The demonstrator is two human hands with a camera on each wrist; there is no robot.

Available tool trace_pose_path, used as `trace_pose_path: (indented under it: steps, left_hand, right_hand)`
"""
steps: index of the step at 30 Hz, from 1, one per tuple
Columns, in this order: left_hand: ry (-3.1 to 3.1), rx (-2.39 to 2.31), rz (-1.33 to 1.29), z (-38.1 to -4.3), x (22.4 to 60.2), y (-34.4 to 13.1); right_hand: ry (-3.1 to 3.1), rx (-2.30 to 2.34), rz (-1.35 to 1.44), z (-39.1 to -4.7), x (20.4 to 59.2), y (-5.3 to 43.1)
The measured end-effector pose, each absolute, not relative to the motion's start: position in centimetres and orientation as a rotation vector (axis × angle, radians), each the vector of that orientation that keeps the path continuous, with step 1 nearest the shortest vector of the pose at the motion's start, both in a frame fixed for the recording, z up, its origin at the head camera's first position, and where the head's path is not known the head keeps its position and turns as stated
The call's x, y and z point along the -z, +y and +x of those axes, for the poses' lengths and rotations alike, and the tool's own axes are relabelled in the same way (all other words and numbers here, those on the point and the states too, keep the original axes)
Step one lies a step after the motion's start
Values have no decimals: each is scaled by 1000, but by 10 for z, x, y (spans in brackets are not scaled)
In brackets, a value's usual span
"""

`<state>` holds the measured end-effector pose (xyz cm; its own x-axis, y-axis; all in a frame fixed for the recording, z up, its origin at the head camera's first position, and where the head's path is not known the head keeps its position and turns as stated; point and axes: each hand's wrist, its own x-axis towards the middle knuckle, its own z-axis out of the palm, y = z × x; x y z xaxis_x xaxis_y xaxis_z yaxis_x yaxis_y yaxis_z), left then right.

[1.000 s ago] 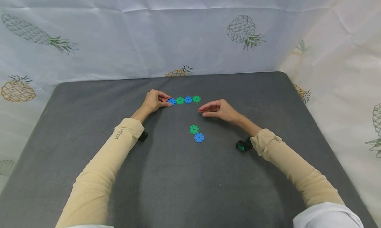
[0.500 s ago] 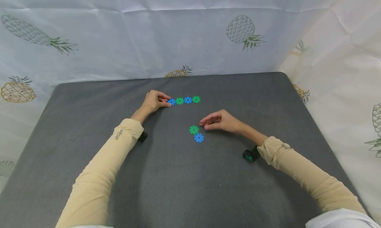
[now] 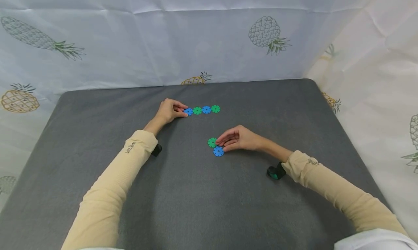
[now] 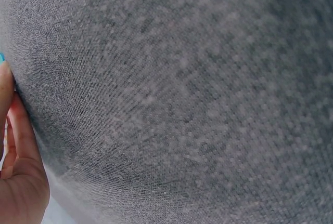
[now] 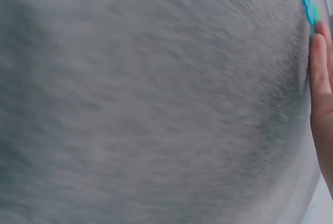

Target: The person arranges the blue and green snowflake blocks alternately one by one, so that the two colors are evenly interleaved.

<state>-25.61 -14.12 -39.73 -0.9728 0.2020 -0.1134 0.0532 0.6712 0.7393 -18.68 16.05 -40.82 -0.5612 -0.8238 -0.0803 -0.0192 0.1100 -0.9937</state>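
Your left hand [image 3: 167,111] pinches a blue disc [image 3: 188,111] on grey cloth [image 3: 196,199], a pineapple-print curtain [image 3: 202,43] hanging beyond. Your right hand [image 3: 242,138], thumb and fingers parted, is beside a green disc [image 3: 212,142].

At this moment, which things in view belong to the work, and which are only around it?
Work: left hand; right hand; row of four discs; lower green disc; lower blue disc.
Around it: grey table; pineapple-print cloth; black wrist devices.
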Motion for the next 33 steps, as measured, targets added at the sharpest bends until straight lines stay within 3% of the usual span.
trace_pose_path:
  steps: [12, 33]
  left_hand:
    - [2714, -1205, 228, -256, 400, -140]
    - [2724, -1179, 206, -256, 399, -143]
  right_hand:
    - [1634, 1336, -956, -206, 405, 145]
    - [1533, 1326, -945, -205, 403, 137]
